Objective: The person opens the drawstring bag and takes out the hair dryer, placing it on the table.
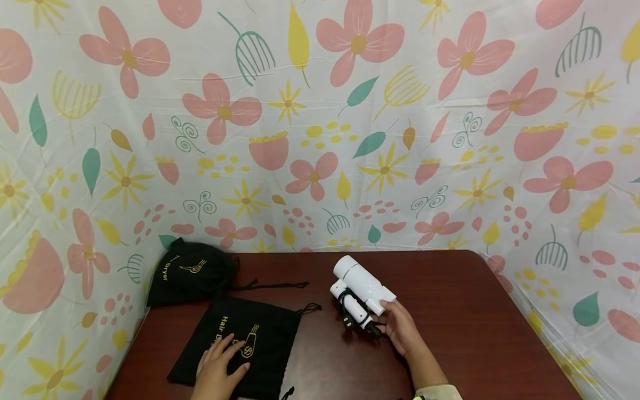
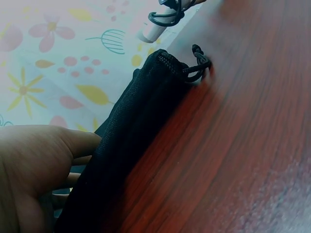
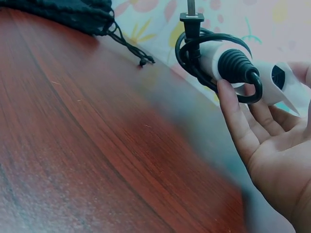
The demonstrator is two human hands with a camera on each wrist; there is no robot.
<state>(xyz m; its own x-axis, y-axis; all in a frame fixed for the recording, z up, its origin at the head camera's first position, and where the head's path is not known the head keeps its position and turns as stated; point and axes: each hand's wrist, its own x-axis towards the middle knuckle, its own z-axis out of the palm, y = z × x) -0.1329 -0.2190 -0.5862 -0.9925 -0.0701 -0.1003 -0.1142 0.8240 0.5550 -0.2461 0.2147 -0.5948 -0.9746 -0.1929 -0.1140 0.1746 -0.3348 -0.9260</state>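
Observation:
A white folded hair dryer (image 1: 364, 284) is near the middle of the table, its black cord (image 1: 344, 304) wound round the handle. My right hand (image 1: 400, 326) grips its near end, thumb on top and fingers underneath. In the right wrist view the plug (image 3: 192, 41) sticks up beside the ribbed cord end. A black drawstring pouch (image 1: 275, 328) with a gold dryer print lies on the left. My left hand (image 1: 217, 368) rests on it with spread fingers. The left wrist view shows the pouch (image 2: 131, 126) as a thick black shape, partly hiding those fingers.
Another black drawstring pouch (image 1: 192, 280), fuller, stands at the back left, its cord (image 1: 270, 286) trailing right. The dark red wooden table (image 1: 475, 322) ends at a flower-print cloth (image 1: 310, 166), which hangs behind and at both sides.

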